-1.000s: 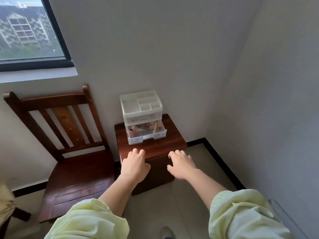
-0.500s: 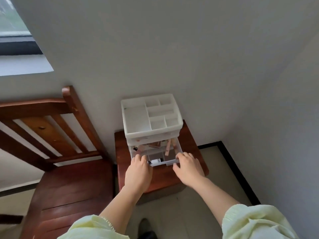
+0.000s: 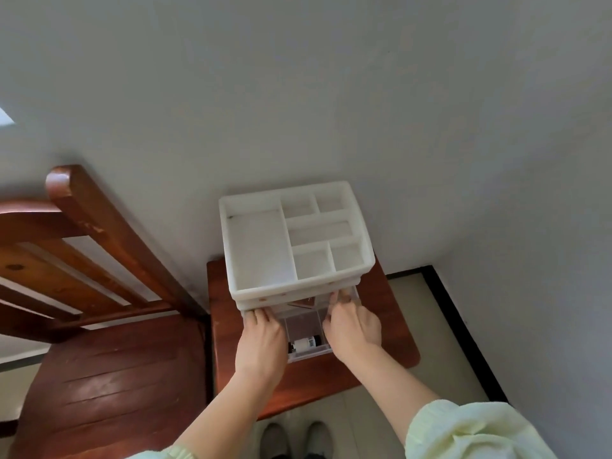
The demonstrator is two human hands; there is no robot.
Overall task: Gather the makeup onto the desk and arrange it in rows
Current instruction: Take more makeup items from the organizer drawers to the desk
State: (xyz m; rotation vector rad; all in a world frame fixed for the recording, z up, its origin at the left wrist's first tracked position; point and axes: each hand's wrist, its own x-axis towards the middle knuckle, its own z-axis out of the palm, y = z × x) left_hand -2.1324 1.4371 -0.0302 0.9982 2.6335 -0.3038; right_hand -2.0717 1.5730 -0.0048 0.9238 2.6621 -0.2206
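Both hands reach into the open clear plastic drawer (image 3: 303, 327) of a white compartmented plastic organiser (image 3: 258, 246): left hand (image 3: 261, 339) at its left side, right hand (image 3: 352, 329) at its right. The fingers dip inside, and whether they pinch anything cannot be told. A small dark white-labelled bottle (image 3: 304, 344) lies between the hands at the drawer's front. The organiser stands on a low reddish wooden stand (image 3: 390, 326) in a pale-walled corner, beside a brown slatted wooden chair (image 3: 109, 366).

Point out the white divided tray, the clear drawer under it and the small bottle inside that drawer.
white divided tray (image 3: 299, 283): head view, on its front rim.
clear drawer (image 3: 311, 353): head view, on its front wall.
small bottle (image 3: 303, 344): head view, on its white label.
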